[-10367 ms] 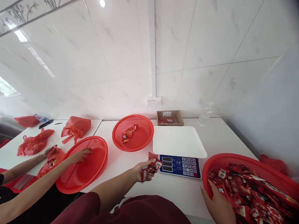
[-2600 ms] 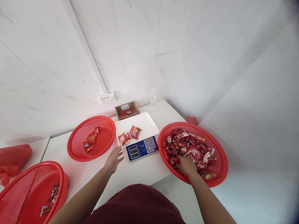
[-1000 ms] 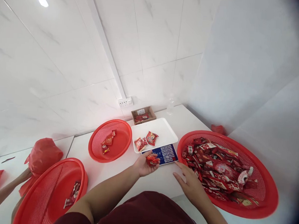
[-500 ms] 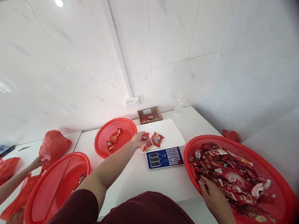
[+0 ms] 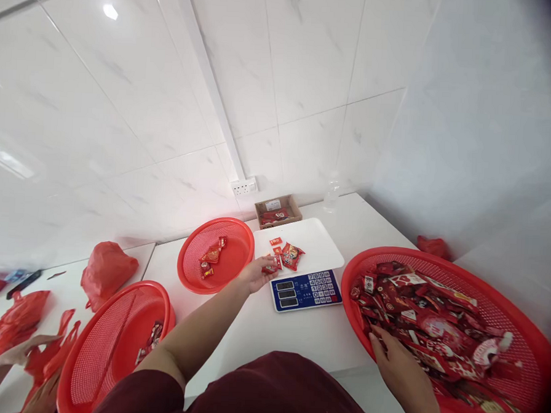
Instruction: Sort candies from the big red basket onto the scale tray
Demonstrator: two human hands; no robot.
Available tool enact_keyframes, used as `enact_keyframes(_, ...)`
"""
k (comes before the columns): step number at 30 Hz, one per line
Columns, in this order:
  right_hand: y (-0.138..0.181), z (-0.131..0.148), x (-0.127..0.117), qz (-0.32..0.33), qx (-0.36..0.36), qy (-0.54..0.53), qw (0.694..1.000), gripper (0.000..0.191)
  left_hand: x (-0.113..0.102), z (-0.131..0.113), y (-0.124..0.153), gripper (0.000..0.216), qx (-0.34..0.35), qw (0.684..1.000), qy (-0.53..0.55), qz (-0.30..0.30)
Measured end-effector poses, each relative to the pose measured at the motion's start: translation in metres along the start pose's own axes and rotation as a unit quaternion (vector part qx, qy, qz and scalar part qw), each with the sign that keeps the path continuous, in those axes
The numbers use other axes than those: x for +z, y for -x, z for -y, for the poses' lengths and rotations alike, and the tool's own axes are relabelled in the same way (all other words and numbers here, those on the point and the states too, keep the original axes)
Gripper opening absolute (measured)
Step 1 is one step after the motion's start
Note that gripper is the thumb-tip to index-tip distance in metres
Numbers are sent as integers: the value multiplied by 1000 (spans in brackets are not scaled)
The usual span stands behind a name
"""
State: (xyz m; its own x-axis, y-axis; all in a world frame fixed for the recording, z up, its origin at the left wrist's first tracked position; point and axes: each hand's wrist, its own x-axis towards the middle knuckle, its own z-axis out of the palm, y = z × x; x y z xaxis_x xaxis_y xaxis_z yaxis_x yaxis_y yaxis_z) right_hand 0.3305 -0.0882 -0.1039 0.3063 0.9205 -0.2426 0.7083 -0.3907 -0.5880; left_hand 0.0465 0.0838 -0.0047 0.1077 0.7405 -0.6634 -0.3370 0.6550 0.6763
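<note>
My left hand [image 5: 255, 273] reaches to the front left corner of the white scale tray [image 5: 322, 243] and its fingers are closed on a small red packet [image 5: 269, 267]. Two more red packets [image 5: 292, 255] lie on the tray behind it. The scale's blue keypad [image 5: 306, 290] faces me. My right hand [image 5: 399, 364] rests on the near side of the big red basket [image 5: 443, 261], fingers spread among the pile of red sweet packets [image 5: 435, 323].
A red basket [image 5: 210, 228] with a few packets stands left of the scale. Another red basket [image 5: 116, 340] is at the near left. A cardboard box [image 5: 275, 209] and a clear bottle [image 5: 331, 194] stand by the wall. Another person's hands [image 5: 22, 356] handle red bags at far left.
My left hand has drawn back from over the tray to its front left corner, with one more packet now lying on the tray. My right hand stays in the big basket.
</note>
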Motion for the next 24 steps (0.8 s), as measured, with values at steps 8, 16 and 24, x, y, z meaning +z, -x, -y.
enact_keyframes(8, 3, 4, -3, 14, 26, 34, 999, 56, -31, 47, 31, 22, -69, 995, -57, 43)
enact_keyframes(16, 3, 4, -3, 28, 17, 36, 999, 58, -53, 60, 43, 13, -79, 992, -98, 15)
enact_keyframes(24, 3, 0, -2, 14, 5, 32, 999, 53, -40, 32, 22, 20, 139, 914, -376, -56)
